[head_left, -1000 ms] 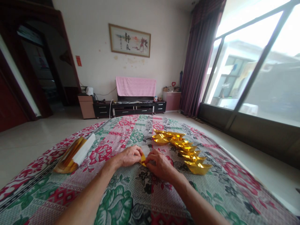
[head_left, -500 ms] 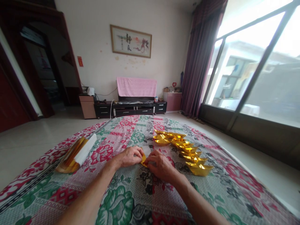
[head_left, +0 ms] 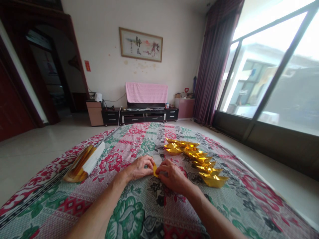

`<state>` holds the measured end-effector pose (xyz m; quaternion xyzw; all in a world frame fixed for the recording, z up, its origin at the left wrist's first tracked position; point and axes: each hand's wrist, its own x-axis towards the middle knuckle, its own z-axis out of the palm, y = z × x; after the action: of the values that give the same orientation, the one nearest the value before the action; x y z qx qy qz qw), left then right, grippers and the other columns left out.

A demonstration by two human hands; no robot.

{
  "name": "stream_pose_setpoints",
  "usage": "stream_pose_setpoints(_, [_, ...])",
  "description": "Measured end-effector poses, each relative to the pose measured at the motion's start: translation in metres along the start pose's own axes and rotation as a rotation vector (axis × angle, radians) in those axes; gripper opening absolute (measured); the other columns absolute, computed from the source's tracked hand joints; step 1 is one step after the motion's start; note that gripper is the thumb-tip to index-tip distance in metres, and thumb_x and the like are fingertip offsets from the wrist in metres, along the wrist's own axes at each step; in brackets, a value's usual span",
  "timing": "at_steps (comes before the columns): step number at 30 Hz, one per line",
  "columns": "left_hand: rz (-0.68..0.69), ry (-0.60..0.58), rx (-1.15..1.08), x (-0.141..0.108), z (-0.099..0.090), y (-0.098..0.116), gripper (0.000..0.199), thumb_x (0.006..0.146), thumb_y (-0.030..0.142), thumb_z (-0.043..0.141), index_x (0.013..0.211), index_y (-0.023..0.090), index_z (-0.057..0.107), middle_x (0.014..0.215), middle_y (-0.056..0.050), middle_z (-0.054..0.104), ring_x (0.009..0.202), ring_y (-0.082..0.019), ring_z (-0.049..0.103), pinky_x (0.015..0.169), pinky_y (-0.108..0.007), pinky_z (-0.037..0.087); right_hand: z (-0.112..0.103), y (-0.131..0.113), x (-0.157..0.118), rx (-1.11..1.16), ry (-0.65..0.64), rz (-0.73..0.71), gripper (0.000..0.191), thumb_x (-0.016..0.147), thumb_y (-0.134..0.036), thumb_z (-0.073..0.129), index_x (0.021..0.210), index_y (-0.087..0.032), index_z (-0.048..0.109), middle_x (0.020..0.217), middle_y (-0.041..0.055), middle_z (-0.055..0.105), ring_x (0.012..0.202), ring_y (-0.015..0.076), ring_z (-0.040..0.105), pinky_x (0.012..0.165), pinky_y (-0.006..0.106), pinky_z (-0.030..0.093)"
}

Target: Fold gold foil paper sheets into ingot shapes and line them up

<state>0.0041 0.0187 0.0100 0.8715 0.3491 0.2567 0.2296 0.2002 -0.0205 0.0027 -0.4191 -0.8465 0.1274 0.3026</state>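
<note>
Between my two hands is a small piece of gold foil paper (head_left: 155, 170), gold on one side, with a whitish part behind it. My left hand (head_left: 141, 167) pinches its left edge with curled fingers. On the other side my right hand (head_left: 171, 174) grips the right edge, thumb and fingers pressed together. Most of the paper is hidden by the fingers. To the right lie several folded gold paper ingots (head_left: 213, 180), lined up in an overlapping row. Off to the left rests a stack of gold and white foil sheets (head_left: 84, 162), slightly curled.
A patterned floral cloth (head_left: 126, 212) covers the round table. Beyond it, a low black TV cabinet (head_left: 143, 116) stands against the wall, with a pink towel (head_left: 147, 92) draped over the screen. Large windows (head_left: 274, 76) and a purple curtain (head_left: 211, 66) are at the right.
Both hands remain on the gold paper; its visible gold part between the fingers looks narrower and more upright. The whole view has shifted slightly. The ingots and the sheet stack stay put.
</note>
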Motion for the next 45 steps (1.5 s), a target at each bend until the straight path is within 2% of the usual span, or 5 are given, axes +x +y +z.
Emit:
stream_pose_setpoints(9, [-0.001,-0.017,-0.069,-0.002,-0.003,-0.003,0.008,0.069,0.014,0.057,0.073,0.017,0.064,0.097,-0.002,0.061,0.093,-0.013,0.055,0.090,-0.026,0.040,-0.003,-0.002,0.000,0.012,-0.023,-0.014,0.022,0.073,-0.009,0.054,0.083,-0.022,0.068,0.086,0.0025,0.056,0.083,0.0133,0.054,0.076,0.024,0.041])
stream_pose_setpoints(17, [-0.118,0.115,-0.156,0.000,0.006,-0.009,0.018,0.073,0.013,0.048,0.080,0.016,0.063,0.092,-0.002,0.065,0.084,-0.012,0.058,0.080,-0.023,0.046,-0.004,-0.009,0.000,-0.043,-0.006,-0.013,0.020,0.076,-0.011,0.052,0.083,-0.021,0.068,0.085,0.0032,0.057,0.080,0.0128,0.053,0.073,0.023,0.041])
stream_pose_setpoints(27, [0.018,0.012,-0.041,-0.002,-0.002,-0.002,0.011,0.071,0.022,0.061,0.080,0.018,0.064,0.098,-0.003,0.061,0.091,-0.014,0.055,0.087,-0.026,0.042,0.004,-0.013,0.001,-0.171,0.029,0.049,0.015,0.082,-0.022,0.051,0.079,-0.021,0.065,0.086,0.0036,0.054,0.077,0.0123,0.051,0.069,0.022,0.039])
stream_pose_setpoints(36, [0.009,-0.003,-0.034,-0.003,-0.003,-0.001,0.012,0.072,0.026,0.060,0.082,0.018,0.063,0.096,-0.002,0.059,0.091,-0.014,0.054,0.086,-0.026,0.041,0.000,-0.015,-0.003,-0.150,-0.015,-0.081,0.026,0.084,-0.017,0.047,0.093,-0.030,0.068,0.092,0.0033,0.054,0.085,0.0145,0.049,0.073,0.025,0.039])
stream_pose_setpoints(45, [-0.021,-0.023,-0.045,-0.001,-0.002,-0.003,0.013,0.067,0.017,0.060,0.080,0.018,0.061,0.096,-0.001,0.058,0.089,-0.014,0.053,0.086,-0.027,0.042,-0.010,-0.007,-0.007,-0.147,-0.061,-0.177,0.041,0.072,-0.004,0.046,0.092,-0.032,0.069,0.093,0.0014,0.055,0.085,0.0137,0.050,0.074,0.025,0.039])
